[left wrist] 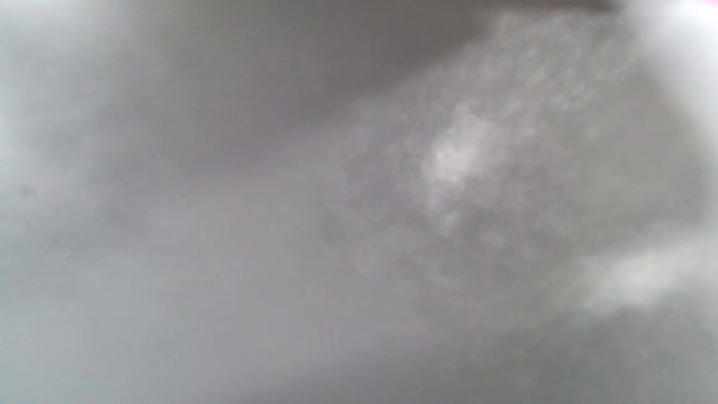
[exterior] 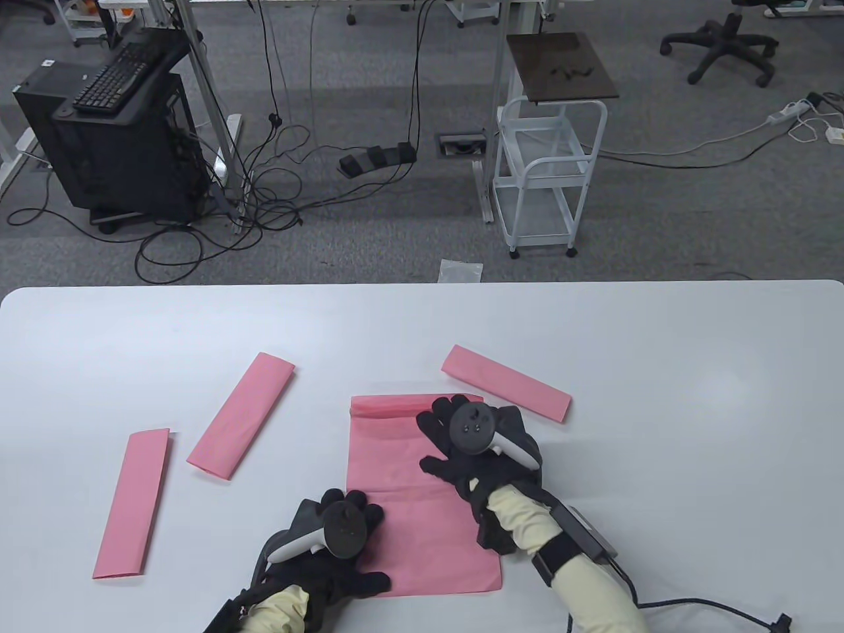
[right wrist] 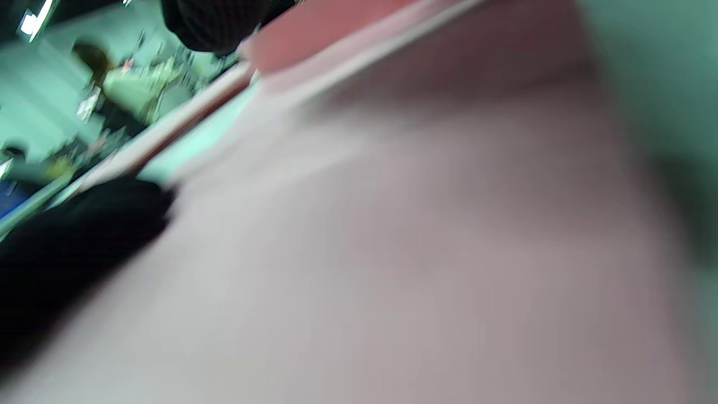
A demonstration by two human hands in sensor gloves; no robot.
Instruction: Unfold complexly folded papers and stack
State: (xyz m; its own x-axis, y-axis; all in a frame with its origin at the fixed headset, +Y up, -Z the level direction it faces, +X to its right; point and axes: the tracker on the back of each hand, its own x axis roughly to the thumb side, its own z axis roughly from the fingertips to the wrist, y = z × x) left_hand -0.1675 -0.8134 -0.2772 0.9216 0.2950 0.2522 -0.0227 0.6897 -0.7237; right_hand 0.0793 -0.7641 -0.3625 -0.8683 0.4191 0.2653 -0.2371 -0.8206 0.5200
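Nearest the table's (exterior: 659, 343) front edge, the unfolded pink sheet (exterior: 402, 521) is pressed flat by the left hand (exterior: 336, 541), fingers spread; farther up, it is pinned by the splayed right hand (exterior: 478, 448); beyond, three folded pink strips (exterior: 241, 414) are seen.

floor: grey carpet (exterior: 369, 237), cables; furniture: white cart (exterior: 548, 178); black PC tower (exterior: 112, 151); office chair (exterior: 725, 39)

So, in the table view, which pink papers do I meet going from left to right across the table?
Leftmost folded strip → second folded strip → opened sheet, with the left hand and right hand resting on it → right folded strip.
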